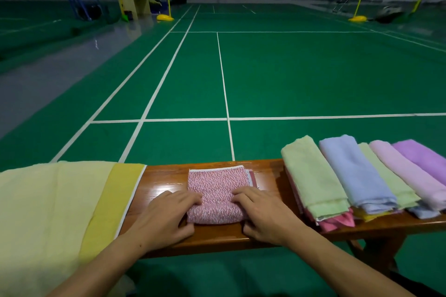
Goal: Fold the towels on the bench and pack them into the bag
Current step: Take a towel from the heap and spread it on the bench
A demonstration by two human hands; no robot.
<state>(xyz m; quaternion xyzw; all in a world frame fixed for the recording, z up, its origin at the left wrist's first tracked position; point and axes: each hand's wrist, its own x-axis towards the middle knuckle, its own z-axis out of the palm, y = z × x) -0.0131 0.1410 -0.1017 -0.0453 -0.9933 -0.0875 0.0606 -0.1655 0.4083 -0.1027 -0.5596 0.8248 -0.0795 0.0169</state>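
A pink speckled towel (217, 190) lies folded into a small rectangle in the middle of the wooden bench (166, 181). My left hand (166, 217) grips its near left corner, fingers curled on top and thumb at the front edge. My right hand (261, 214) holds the near right corner the same way. A row of overlapping towels lies at the right: light green (311, 176), blue (354, 171), another green (388, 181), pink (410, 171) and purple (424, 154). A pale yellow cloth item (48, 212) with a darker yellow band covers the bench's left end; I cannot tell whether it is the bag.
More cloth, pink and yellow, sticks out under the towel row at the bench's near right edge (337, 220). Beyond the bench stretches a green badminton court (289, 75) with white lines, nets and yellow posts far back.
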